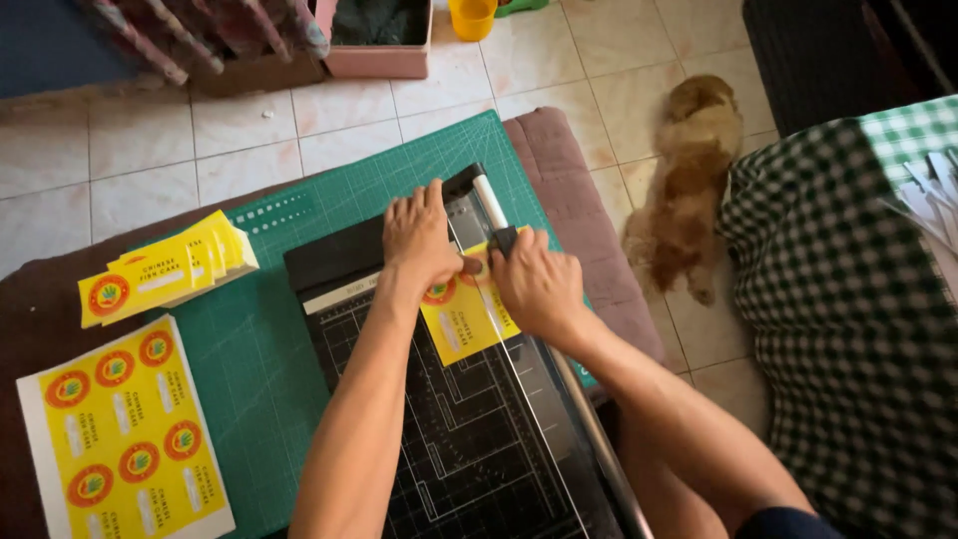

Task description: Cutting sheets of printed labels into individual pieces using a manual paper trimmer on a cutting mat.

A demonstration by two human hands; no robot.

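soft, even daylight fills the view, with only faint shadows. the picture is a little soft throughout. lines bow slightly toward the edges.

You are looking down at a pale tiled floor (140,150) catching soft daylight. A brown cushion (574,190) is lying under the work surface, a tan dog (689,190) is resting beside it, and a green checked cloth (848,299) is covering something at your right.
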